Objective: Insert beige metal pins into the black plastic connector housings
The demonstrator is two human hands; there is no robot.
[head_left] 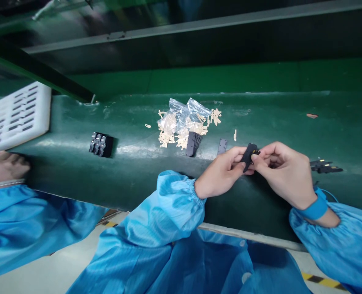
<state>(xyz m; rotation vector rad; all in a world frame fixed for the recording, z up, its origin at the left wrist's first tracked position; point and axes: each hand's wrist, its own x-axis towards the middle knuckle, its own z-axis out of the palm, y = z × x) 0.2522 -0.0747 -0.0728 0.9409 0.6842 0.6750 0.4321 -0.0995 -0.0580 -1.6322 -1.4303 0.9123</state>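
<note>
A small black plastic part is held between my two hands above the green table. My left hand has its fingers closed on the part's left side. On the right, my right hand pinches the same part with thumb and forefinger. Just behind my left hand lies a flat grey piece. A row of dark grey plates stands further left, against a pile of small cream-coloured pieces. Several black parts lie to the right of my right hand.
Clear plastic bags rest on the pile. A black block sits left on the green table. At far left are a white slotted tray and another person's hand. A green post rises behind.
</note>
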